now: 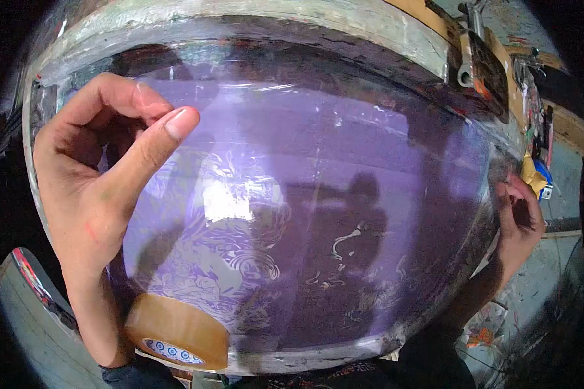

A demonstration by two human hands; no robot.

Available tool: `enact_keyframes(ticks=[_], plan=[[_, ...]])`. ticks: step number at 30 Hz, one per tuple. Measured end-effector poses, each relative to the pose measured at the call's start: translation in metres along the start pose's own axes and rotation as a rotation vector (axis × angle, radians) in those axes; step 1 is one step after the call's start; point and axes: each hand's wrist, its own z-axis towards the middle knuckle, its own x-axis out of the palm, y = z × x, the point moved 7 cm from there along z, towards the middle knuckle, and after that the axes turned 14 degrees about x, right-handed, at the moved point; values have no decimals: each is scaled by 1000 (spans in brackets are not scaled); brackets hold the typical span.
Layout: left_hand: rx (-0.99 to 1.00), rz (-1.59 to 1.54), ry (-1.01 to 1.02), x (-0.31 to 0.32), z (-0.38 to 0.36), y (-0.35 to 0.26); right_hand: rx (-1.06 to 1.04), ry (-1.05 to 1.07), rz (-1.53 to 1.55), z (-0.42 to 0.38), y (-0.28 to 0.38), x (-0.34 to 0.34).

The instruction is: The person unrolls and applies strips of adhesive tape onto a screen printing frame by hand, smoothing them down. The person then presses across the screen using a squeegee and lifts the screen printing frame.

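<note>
Where a pale, stained frame [175, 30] fills most of the view, a glossy purple panel [409, 214] spans its inside.
Over the panel's left side hangs the left hand [84, 175], thumb and index fingertips together; whether clear film is pinched there, I cannot tell. The right hand [520, 217] is at the frame's right edge, fingers curled towards the thumb, its grip unclear. A brown tape roll [182, 324] sits at the panel's near left corner, beside the left wrist.
</note>
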Motion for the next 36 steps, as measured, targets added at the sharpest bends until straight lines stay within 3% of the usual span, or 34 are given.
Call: enact_keyframes(ticks=[2, 5, 18, 28, 31, 36], plan=[[-2, 18, 2, 0, 0, 0, -61, 26, 58, -1, 3, 2], [-27, 44, 38, -4, -1, 2, 30, 85, 42, -2, 1, -2], [27, 31, 74, -4, -4, 3, 52, 126, -45, -9, 11, -3], [99, 83, 120, -4, -5, 4, 215, 141, -37, -14, 18, 3], [116, 111, 138, -5, -5, 5, 120, 162, -61, -13, 23, 3], [69, 96, 134, -3, -5, 5, 131, 176, -125, -15, 26, 3]])
